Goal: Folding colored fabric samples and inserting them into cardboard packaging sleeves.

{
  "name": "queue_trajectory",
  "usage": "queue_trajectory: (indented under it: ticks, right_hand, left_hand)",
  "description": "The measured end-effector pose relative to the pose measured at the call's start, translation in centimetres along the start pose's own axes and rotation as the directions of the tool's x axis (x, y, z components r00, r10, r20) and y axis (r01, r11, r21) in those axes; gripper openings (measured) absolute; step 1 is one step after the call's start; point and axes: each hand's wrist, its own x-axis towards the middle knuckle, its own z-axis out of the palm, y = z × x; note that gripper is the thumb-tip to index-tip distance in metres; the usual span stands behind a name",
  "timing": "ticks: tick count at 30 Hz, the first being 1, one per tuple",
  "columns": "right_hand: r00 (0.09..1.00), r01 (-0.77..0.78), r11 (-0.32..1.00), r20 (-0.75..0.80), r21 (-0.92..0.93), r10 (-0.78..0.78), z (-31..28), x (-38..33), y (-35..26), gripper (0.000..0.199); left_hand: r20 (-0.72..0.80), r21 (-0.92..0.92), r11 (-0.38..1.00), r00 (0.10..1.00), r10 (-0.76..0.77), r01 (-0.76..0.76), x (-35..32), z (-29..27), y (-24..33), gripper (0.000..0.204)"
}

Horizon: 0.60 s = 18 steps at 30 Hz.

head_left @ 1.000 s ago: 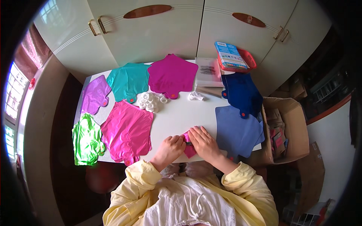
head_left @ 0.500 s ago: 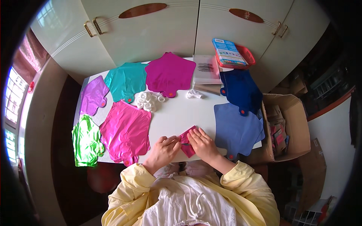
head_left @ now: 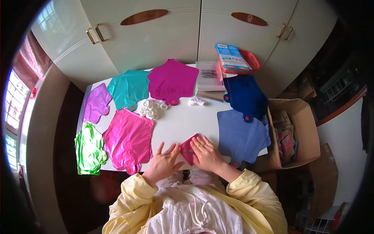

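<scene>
A small folded piece of magenta foil (head_left: 187,150) lies on the white table in front of me, a dark line across its middle. My right hand (head_left: 209,155) rests flat on its right side, fingers stretched out. At its left edge, my left hand (head_left: 165,160) touches it with its fingertips, fingers spread and thumb apart. Flat shiny foil balloons lie around: a large pink one (head_left: 128,136) nearest my left hand, and a stack of grey-blue ones (head_left: 241,134) to the right of my right hand.
Further balloons are green (head_left: 89,150), purple (head_left: 96,102), teal (head_left: 129,87), magenta (head_left: 173,81) and navy (head_left: 245,95). Small white ribbon rolls (head_left: 151,110) and a white bundle (head_left: 197,101) lie mid-table. A red basket (head_left: 254,62) stands behind; an open cardboard box (head_left: 307,136) at right.
My left hand has opened from bent fingers to spread ones and shifted slightly down. The folded foil now lies flatter under my right hand. The whole view has shifted a little.
</scene>
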Motion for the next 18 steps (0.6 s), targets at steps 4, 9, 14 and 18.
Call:
queue_trajectory:
  ticks: [4,9,14,18]
  right_hand:
    - [1.000,-0.026,1.000,0.017,0.013,0.026,-0.1,-0.6,-0.7,0.051]
    - [0.999,-0.052,0.998,0.007,-0.025,0.052,0.0,-0.8,-1.5,0.049]
    - [0.994,-0.106,0.994,0.020,-0.039,0.107,0.1,-1.3,-2.3,0.053]
    - [0.987,-0.159,0.985,0.012,-0.058,0.160,-0.3,-1.8,-2.9,0.070]
  left_hand:
    - [0.127,0.126,0.992,0.992,-0.002,-0.014,1.9,-4.9,-0.9,0.047]
    - [-0.051,0.101,0.991,0.994,0.092,-0.087,10.8,-7.1,-2.2,0.022]
    - [-0.173,0.167,0.977,0.971,0.162,-0.134,20.1,-3.0,-5.4,0.008]
    - [-0.176,0.155,0.987,0.982,0.068,-0.041,26.0,-1.2,-6.9,0.009]
